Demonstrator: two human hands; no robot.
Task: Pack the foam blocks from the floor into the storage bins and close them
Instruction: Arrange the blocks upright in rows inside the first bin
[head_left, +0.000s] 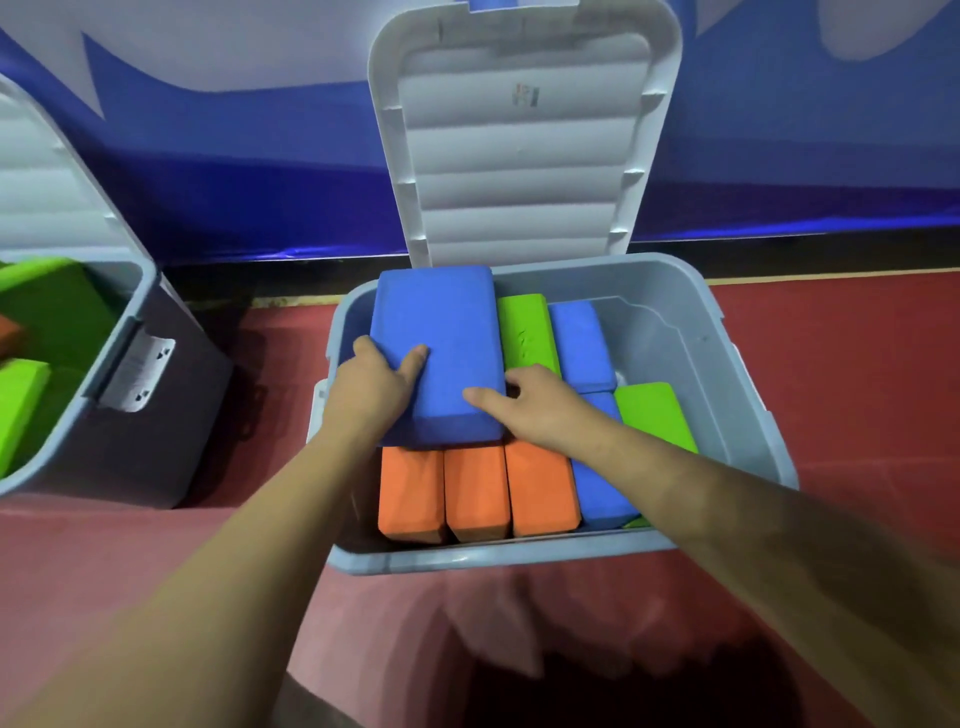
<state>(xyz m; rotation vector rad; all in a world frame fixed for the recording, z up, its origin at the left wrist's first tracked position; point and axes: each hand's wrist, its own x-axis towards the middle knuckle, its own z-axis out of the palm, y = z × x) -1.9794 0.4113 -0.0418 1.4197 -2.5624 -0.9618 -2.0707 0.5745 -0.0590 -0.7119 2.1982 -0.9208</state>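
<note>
A grey storage bin (737, 364) stands open in front of me, its white lid (519, 156) tipped up against the wall. Inside stand three orange foam blocks (475, 491), blue blocks (582, 345) and green blocks (655, 415). A large blue foam block (441, 332) lies flat on top at the bin's left side. My left hand (376, 384) grips its near left corner, thumb on top. My right hand (535, 405) holds its near right corner, thumb on the top face and fingers curled at its right edge.
A second grey bin (130, 395) stands open at the left, with green blocks (21, 410) and an orange one inside and its lid raised. The floor (857, 374) is red matting. A blue and white wall runs behind both bins.
</note>
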